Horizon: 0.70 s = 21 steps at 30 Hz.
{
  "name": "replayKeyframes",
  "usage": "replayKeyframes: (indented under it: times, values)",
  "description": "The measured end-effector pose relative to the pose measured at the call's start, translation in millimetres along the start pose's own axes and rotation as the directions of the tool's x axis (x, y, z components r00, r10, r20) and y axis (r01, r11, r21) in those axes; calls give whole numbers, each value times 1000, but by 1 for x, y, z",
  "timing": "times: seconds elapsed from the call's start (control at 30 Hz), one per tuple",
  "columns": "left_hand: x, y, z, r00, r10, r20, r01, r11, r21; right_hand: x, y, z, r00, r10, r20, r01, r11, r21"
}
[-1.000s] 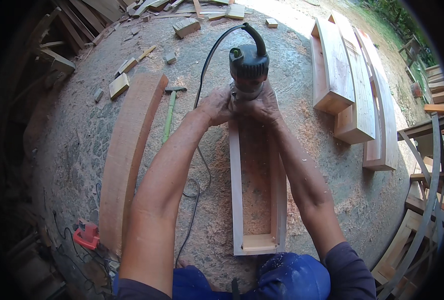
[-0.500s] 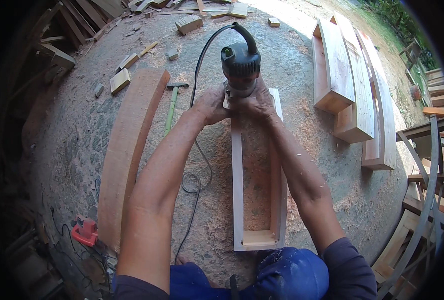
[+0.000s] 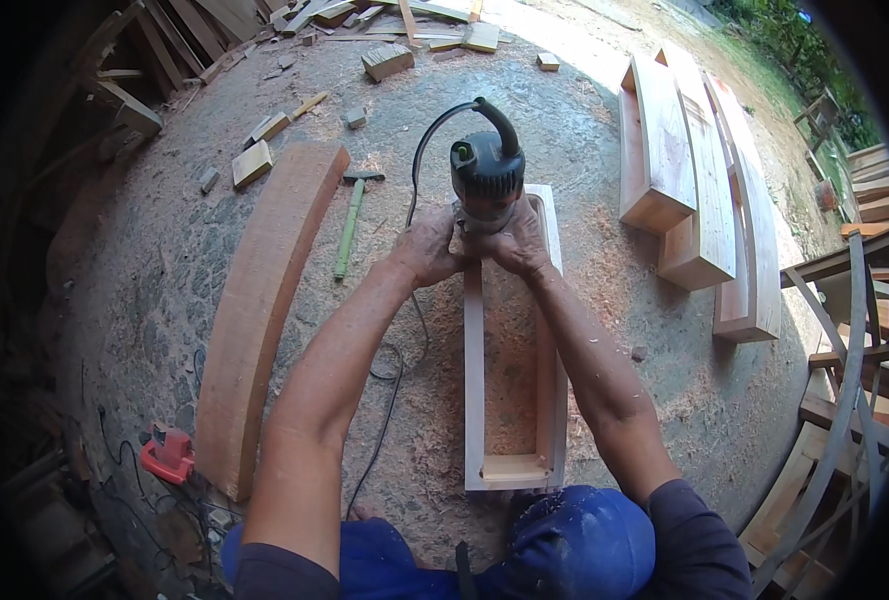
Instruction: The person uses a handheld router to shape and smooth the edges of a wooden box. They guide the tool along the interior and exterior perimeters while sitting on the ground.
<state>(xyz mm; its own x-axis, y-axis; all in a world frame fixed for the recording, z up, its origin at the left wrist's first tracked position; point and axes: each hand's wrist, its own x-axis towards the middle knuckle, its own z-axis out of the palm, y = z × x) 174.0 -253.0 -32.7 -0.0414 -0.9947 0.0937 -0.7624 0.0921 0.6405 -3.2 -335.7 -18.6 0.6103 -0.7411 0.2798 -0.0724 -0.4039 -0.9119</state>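
With both hands I grip a black and grey electric router (image 3: 488, 178) near the far end of a long, open wooden frame (image 3: 476, 400). My left hand (image 3: 430, 246) is closed around the router's lower left side. Wrapped around its right side is my right hand (image 3: 518, 242), inside the frame's outline. The router stands over the left rail; its base and bit are hidden by my hands. A black cord loops up from its top and trails down to the left of the frame. The frame lies lengthwise on the floor, its near end by my knee.
A thick curved plank (image 3: 265, 320) and a green-handled hammer (image 3: 350, 225) lie to the left. Beside the plank is a red power tool (image 3: 168, 455). Several wooden frames (image 3: 700, 190) stand at the right. Offcuts (image 3: 388, 62) and shavings litter the floor.
The router and both my hands have come a little nearer to me along the left rail of the frame. My grip is the same, and the view has shifted slightly.
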Motion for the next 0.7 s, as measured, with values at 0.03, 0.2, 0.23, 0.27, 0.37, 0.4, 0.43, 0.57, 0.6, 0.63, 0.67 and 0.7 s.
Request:
replayKeyframes:
  times: [0.03,0.2,0.23,0.27,0.37,0.4,0.43,0.57,0.6,0.63,0.67,0.7]
  values:
    - [-5,3,0,1000,-9,1,9,1000,14,-4,0,1,1000,-1,-3,1,1000,-10]
    - [-29,58,-1,971,-223,83,233,960,-152,-29,8,-6,1000,2,-28,-2,1000,1]
    - [-39,54,11,977,-213,-5,205,948,-245,-30,8,-4,999,-6,-33,6,1000,-3]
    - [-50,47,26,973,-210,-94,168,928,-331,-30,7,-1,997,-40,-60,36,997,-68]
    - [-79,29,100,856,-387,-343,179,843,-507,-24,-3,17,1000,-20,-11,21,998,62]
    - [-82,34,111,844,-402,-355,201,851,-485,-23,-2,18,999,-45,-19,46,998,47]
    - [-82,59,113,896,-359,-261,264,904,-337,-28,9,9,998,-49,-29,49,999,14]
    - [-77,102,85,875,-473,101,484,853,-195,-34,13,-4,1000,4,-15,-4,1000,-2]
    - [-80,99,83,883,-466,59,470,869,-157,-32,5,0,1000,-1,-16,1,1000,-7]
    - [-83,96,84,889,-457,19,456,882,-119,-31,-3,2,1000,-4,-18,4,1000,-13]
    - [-87,93,84,895,-445,-19,443,893,-80,-29,-10,6,1000,-7,-20,7,1000,-20]
    - [-89,94,84,881,-472,-37,460,873,-161,-29,-10,7,1000,-11,-16,11,1000,-10]
